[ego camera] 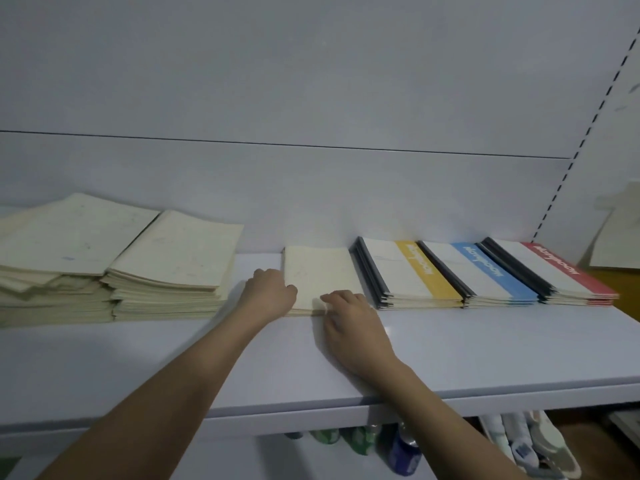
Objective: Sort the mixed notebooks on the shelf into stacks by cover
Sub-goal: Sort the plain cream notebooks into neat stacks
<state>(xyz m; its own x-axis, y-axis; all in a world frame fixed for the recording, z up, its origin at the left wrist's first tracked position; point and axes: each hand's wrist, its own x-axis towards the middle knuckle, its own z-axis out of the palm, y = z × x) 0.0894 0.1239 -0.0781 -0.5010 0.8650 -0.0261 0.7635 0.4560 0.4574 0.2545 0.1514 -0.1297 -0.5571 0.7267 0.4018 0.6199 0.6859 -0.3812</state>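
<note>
Notebooks lie in stacks on the white shelf [450, 344]. A small cream stack [320, 271] sits in the middle. The left hand [268, 292] is curled against its left edge. The right hand [349, 317] rests on its near corner, fingers bent; I cannot tell if either grip holds it. Two big cream piles [114, 268] are on the left. Yellow [420, 275], blue [491, 275] and red [561, 268] stacks sit on the right.
</note>
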